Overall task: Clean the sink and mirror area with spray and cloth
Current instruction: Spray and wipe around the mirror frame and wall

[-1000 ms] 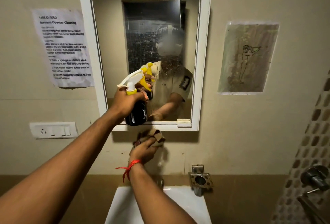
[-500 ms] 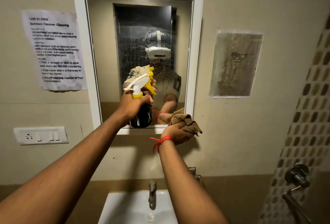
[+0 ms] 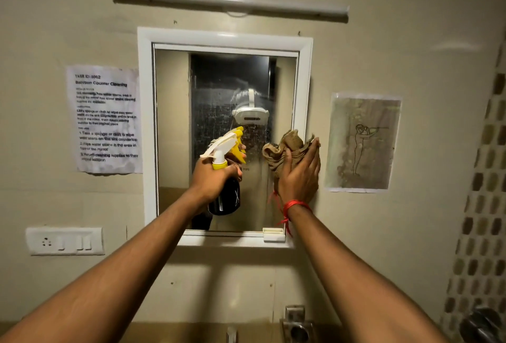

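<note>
The spray bottle is being clasped in the left grip, aimed at the mirror, while the cloth is being pressed flat by the spread right grip for wiping.

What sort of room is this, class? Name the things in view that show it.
Most likely a bathroom or washroom: a framed mirror on the wall, the top of a tap below it, and a notice headed Bathroom Counter Cleaning.

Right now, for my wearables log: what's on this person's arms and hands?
Both forearms are bare: no sleeves, no gloves. A red thread with loose ends is tied round the wrist of the right hand; the left hand wears nothing visible.
</note>
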Available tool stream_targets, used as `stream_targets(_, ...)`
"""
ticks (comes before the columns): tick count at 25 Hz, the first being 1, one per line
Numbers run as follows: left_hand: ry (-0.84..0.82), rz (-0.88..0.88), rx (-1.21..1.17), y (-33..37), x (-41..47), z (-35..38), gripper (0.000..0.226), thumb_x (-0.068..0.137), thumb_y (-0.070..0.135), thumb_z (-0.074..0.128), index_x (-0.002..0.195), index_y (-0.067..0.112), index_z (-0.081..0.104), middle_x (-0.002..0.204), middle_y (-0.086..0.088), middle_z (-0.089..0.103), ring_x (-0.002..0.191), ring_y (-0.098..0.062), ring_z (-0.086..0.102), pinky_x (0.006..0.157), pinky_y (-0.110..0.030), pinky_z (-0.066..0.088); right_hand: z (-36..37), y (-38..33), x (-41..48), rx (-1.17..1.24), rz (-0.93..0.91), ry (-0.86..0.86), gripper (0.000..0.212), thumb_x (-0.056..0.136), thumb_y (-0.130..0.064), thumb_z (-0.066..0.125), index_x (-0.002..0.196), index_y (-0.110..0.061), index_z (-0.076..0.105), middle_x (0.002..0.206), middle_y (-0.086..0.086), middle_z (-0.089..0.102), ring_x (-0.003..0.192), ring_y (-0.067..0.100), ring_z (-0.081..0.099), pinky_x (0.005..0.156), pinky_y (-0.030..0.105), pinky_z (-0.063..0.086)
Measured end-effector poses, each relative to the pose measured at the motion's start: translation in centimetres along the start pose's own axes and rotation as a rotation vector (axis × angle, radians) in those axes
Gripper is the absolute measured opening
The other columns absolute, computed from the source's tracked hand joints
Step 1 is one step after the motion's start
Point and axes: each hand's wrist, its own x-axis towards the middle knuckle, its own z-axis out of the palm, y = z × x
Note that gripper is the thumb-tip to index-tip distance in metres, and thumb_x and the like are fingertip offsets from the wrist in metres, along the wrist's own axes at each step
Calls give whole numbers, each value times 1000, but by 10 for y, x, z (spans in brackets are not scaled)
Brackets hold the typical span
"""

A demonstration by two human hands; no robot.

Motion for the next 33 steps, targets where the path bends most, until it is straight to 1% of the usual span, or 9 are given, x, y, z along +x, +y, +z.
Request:
stream_targets(3, 38, 33, 23, 19, 27, -4, 28, 62, 19, 72, 90, 16, 76, 94, -4, 80, 96, -27, 74, 93, -45, 58, 3, -34, 62, -57, -88, 82, 70, 98, -52, 42, 148, -3, 37, 154, 15, 40, 142, 30, 39, 114, 45, 38)
stream_targets(8, 27, 71, 98, 54, 74, -35, 20, 70, 19, 70, 86, 12, 78, 94, -5, 80, 94, -27, 76, 97, -51, 56, 1, -99, 170, -252, -339, 77, 72, 99, -55, 30, 155, -10, 23, 165, 8, 17, 153, 26, 15, 123, 47, 19)
stream_targets(12, 93, 83, 83, 64, 81, -70, 17, 80, 9, 67, 95, 10, 75, 94, -6, 80, 91, -25, 76, 95, -46, 58, 8, -142, 209, -341, -486, 50, 72, 99, -59, 21, 156, -15, 23, 164, 4, 21, 153, 26, 14, 123, 55, 10)
stream_targets(16, 193, 66, 74, 52, 68, -100, 17, 82, 4, 68, 91, 18, 72, 87, 2, 80, 85, -16, 76, 87, -36, 60, 44, -195, 182, -292, -666, 20, 65, 98, -57, 26, 148, -18, 40, 153, 6, 42, 146, 28, 32, 122, 55, 14)
stream_targets(20, 326, 42, 164, 34, 59, -157, 43, 79, 24, 77, 121, 19, 66, 102, -5, 76, 94, -23, 73, 90, -44, 59, 88, -271, 132, -230, -755, -115, 62, 97, -52, 32, 149, -18, 39, 155, 7, 39, 146, 30, 31, 122, 56, 14)
stream_targets(26, 519, -4, 256, 20, 58, -260, 68, 50, 56, 87, 95, 7, 73, 90, -11, 79, 86, -30, 76, 77, -46, 63, 133, -348, 82, -154, -810, -159, 60, 98, -51, 32, 147, -16, 40, 153, 9, 42, 146, 29, 30, 123, 54, 12)
stream_targets(29, 527, 22, 287, 8, 56, -321, 45, 63, 51, 87, 84, 13, 74, 81, -3, 79, 77, -20, 75, 74, -37, 59, 159, -394, 45, -8, -772, -168, 61, 98, -52, 30, 145, -15, 44, 149, 8, 48, 144, 26, 35, 124, 49, 12)
stream_targets(31, 512, 37, 349, 3, 51, -359, 25, 81, 44, 76, 77, 21, 68, 72, 4, 73, 70, -18, 70, 74, -35, 54, 182, -427, 9, 193, -659, -184, 60, 96, -50, 30, 144, -17, 45, 149, 4, 48, 143, 22, 37, 124, 45, 13)
stream_targets(33, 517, 13, 438, -4, 46, -399, 24, 90, 43, 66, 74, 28, 57, 69, 9, 65, 70, -19, 62, 72, -34, 49, 210, -454, -38, 449, -490, -188, 58, 94, -44, 33, 142, -15, 48, 148, 3, 49, 141, 20, 40, 123, 40, 16)
